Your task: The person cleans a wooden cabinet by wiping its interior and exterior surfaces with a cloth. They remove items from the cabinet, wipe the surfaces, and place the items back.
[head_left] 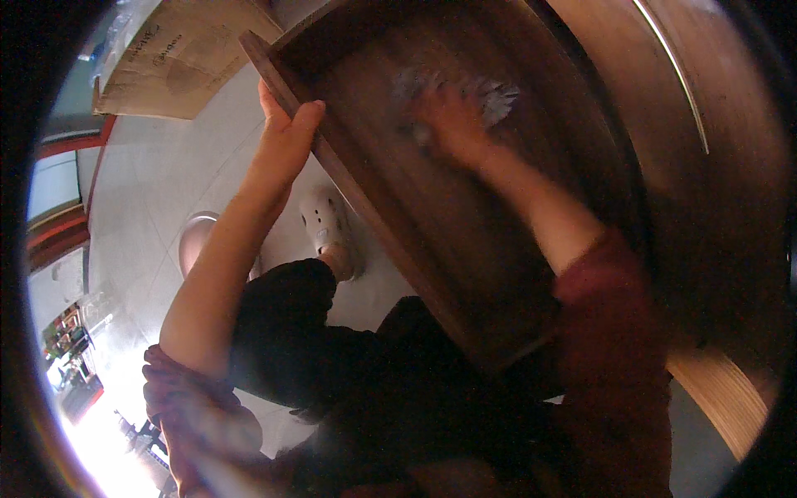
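Observation:
A dark wooden drawer (398, 211) slants across the view in front of me, its inside facing me. My left hand (289, 121) grips the drawer's left edge near the upper corner, thumb over the rim and fingers behind the board. Inside the drawer, my right hand (451, 121) presses a crumpled whitish cloth or wipe (498, 99) on the bottom panel; the hand is blurred and its fingertips are hard to make out.
A wooden furniture front (703, 205) with a long metal strip (679, 68) stands at the right. A cardboard box (168, 68) with handwriting lies on the pale tiled floor at upper left. A clog-style shoe (320, 218) and a round pinkish object (194, 239) are below the drawer's left side.

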